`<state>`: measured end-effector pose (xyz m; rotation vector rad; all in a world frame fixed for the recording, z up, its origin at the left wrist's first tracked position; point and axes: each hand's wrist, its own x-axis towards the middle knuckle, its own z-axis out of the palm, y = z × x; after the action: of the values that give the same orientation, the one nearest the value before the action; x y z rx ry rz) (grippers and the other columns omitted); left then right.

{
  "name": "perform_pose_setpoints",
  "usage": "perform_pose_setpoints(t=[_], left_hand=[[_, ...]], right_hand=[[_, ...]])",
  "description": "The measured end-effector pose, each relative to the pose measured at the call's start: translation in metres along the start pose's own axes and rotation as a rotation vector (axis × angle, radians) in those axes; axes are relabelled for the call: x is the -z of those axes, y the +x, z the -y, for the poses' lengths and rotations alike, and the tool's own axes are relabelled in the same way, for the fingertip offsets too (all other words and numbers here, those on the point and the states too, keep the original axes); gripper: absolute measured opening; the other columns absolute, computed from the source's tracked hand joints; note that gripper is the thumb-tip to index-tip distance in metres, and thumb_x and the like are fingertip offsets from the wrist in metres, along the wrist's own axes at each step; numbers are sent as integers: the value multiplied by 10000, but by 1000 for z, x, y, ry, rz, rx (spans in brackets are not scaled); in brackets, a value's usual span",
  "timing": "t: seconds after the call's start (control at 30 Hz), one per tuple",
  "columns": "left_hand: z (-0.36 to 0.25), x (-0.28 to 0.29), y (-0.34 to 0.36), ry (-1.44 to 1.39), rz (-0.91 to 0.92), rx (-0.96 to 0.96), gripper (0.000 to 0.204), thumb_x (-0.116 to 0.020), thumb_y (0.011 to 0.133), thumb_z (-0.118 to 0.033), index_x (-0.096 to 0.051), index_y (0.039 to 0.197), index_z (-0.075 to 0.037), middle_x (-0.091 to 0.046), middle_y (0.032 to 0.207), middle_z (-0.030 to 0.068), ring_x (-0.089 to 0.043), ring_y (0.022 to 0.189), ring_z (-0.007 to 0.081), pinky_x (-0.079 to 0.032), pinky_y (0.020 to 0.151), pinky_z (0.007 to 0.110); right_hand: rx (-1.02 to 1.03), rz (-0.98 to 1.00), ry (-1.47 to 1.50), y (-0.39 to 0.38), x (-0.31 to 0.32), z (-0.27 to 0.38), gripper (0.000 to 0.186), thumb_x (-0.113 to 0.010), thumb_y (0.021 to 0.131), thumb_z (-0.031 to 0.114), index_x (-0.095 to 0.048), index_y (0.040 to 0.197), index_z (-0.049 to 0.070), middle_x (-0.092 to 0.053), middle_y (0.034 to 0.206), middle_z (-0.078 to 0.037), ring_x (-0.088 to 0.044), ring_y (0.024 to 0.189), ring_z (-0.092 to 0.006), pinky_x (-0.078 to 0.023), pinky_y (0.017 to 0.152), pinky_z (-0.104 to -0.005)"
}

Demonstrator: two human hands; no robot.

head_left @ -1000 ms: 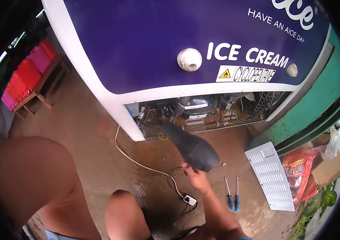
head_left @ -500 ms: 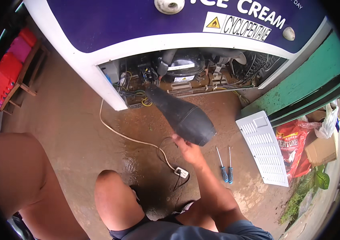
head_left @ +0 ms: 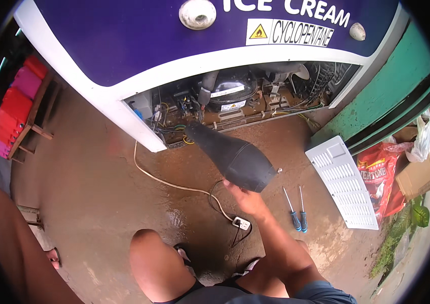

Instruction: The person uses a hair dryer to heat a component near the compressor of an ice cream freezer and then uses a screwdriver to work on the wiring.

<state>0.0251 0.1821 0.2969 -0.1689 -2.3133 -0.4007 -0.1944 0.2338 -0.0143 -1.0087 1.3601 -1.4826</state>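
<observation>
My right hand [head_left: 247, 199] is closed round the handle of a black hair dryer [head_left: 235, 158], whose narrow nozzle slants up and left toward the open bottom bay of a freezer [head_left: 139, 81]. Inside the bay sit a black compressor [head_left: 232, 93], a pipe with dark insulation [head_left: 209, 87], loose wires and a fan at the right. A thin dark cord runs from below the dryer to a white extension socket [head_left: 241, 223] on the floor. My left hand is out of view.
Two blue-handled screwdrivers [head_left: 296, 221] lie right of my forearm, near a white vented panel [head_left: 344, 185]. A pale cable [head_left: 167, 181] crosses the wet floor. Red bags [head_left: 377, 172] and cardboard [head_left: 417, 178] are at right. Another person's bare limb [head_left: 7, 243] shows at left.
The view has shifted, so most things sit slightly lower and further right. The other person's limb at left has drawn back, uncovering a foot. The dryer stays in my right hand, aimed at the bay.
</observation>
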Motion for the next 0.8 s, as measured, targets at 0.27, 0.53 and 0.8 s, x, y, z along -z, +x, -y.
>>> perform_pose_setpoints(t=[0.27, 0.53, 0.8], left_hand=[[7, -11, 1, -3, 21, -12, 412, -486, 1016, -339, -612, 1193, 12, -592, 1267, 167, -558, 1130, 226, -434, 950, 380], [6, -17, 8, -2, 35, -47, 420, -471, 1018, -331, -604, 1207, 20, -584, 1295, 175, -553, 1162, 236, -435, 975, 394], [8, -17, 12, 12, 35, -53, 428, -456, 1021, -323, -597, 1222, 28, -577, 1323, 182, -548, 1194, 246, -435, 1000, 407]], right_hand=[[12, 32, -160, 3, -6, 17, 313, -701, 954, 187, -657, 1223, 33, -683, 1196, -113, -622, 1119, -267, -492, 979, -399], [239, -5, -301, 1, -9, 10, 264, -713, 948, 163, -680, 1178, 38, -704, 1099, -117, -653, 996, -276, -527, 900, -400], [-12, 121, -171, 8, -5, 8, 415, -676, 942, 161, -607, 1336, 46, -582, 1391, -178, -537, 1294, -345, -422, 1096, -430]])
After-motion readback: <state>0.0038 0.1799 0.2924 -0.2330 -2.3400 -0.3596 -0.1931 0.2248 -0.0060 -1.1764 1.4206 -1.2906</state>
